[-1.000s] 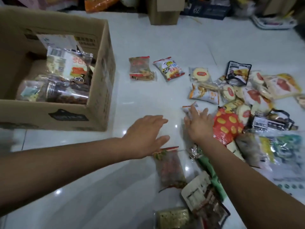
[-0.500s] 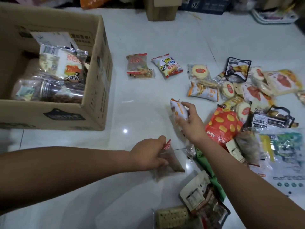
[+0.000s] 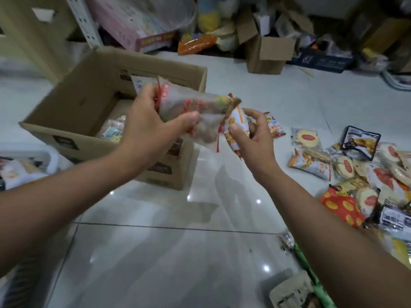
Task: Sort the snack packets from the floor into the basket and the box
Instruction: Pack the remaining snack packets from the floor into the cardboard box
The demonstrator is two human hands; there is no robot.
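1. I see the cardboard box (image 3: 84, 101) standing open on the tiled floor (image 3: 178, 252), left of centre. Pale packets (image 3: 112, 130) lie in its bottom, too blurred for me to name.
2. At the left edge a white container (image 3: 52, 156) holds more packets. The frame cuts it off, and I cannot tell whether it is the basket.
3. The left hand (image 3: 146, 132) grips a clear packet (image 3: 200, 107) with red print, raised over the box's near right corner. Its long axis runs from upper left down to the right, and its contents are hazy.
4. The right hand (image 3: 255, 141) pinches a small orange-and-white packet (image 3: 235, 130) between thumb and fingers. It stands nearly upright, and its top meets the clear packet's right end in my view. I cannot tell whether the two touch.
5. The remaining snack pile (image 3: 355, 170) lies overlapping on the floor at right, partly cut off by the frame's edge and the right forearm.
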